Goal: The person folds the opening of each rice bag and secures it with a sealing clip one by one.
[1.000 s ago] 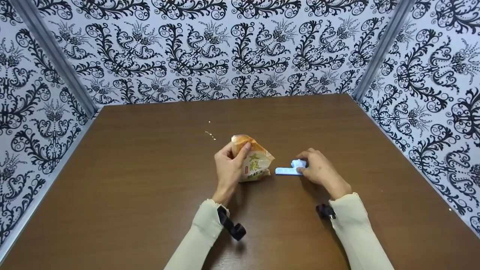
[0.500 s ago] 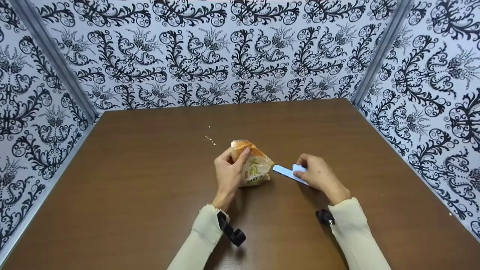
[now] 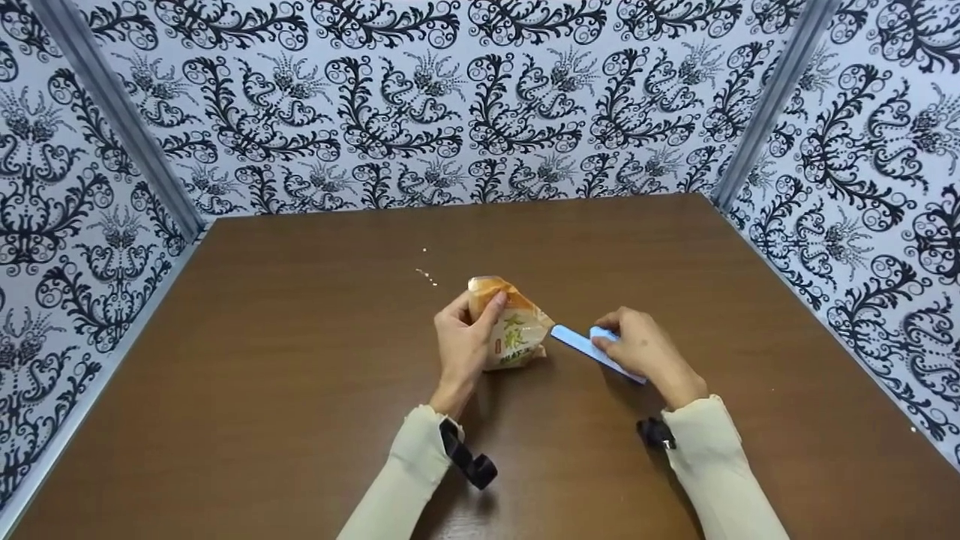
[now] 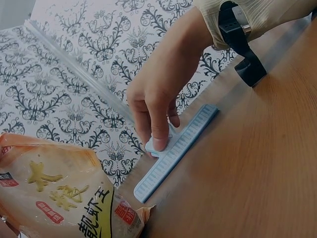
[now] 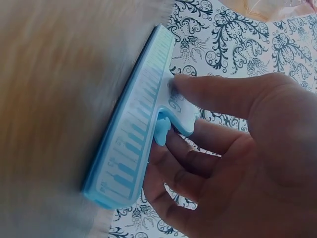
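Here, the left hand (image 3: 461, 345) gripped the bag (image 3: 516, 341) over the middle of the table (image 3: 300, 375), while the right hand (image 3: 646, 349) pinched the clip (image 3: 579, 342), which slanted with one end just beside the bag.

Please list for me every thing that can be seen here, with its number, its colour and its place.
Bag: one, white and orange, in the left hand
Clip: one, light blue, in the right hand, beside the bag
Pale bits: several, too small to count surely, on the table beyond the bag
Table: one, brown, under everything
Wall panels: three, white with black pattern, behind and both sides
Corner posts: two, grey, between panels
Wrist straps: two, black, one per wrist
Sleeves: two, cream, on both arms
Left hand: one, holding the bag
Right hand: one, fingers pinching the clip
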Demonstrator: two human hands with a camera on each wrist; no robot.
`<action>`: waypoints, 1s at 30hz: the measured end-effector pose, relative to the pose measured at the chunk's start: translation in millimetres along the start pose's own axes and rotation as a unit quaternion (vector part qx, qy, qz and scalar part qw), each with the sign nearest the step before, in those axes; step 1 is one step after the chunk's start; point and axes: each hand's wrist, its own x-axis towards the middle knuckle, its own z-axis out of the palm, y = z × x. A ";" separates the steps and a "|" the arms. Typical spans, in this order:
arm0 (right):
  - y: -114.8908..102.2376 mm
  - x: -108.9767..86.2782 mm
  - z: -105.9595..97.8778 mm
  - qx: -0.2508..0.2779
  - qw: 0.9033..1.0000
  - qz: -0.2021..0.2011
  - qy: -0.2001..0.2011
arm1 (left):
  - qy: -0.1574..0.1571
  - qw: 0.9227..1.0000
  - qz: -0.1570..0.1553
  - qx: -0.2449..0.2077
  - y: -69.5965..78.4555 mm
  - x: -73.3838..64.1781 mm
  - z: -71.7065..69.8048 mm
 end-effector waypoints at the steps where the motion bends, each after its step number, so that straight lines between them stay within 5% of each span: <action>1: 0.3 -0.4 -0.3 0.000 1.000 0.000 0.000 | 0.000 1.000 -0.002 -0.001 0.1 -0.3 0.3; 16: -7.6 -2.9 -8.6 0.003 0.998 -0.024 0.057 | 0.000 1.000 -0.003 -0.007 2.9 -0.5 0.3; 30: -10.2 -2.9 -9.5 0.065 0.990 -0.025 0.122 | -0.002 1.000 0.009 0.000 1.2 -0.8 0.1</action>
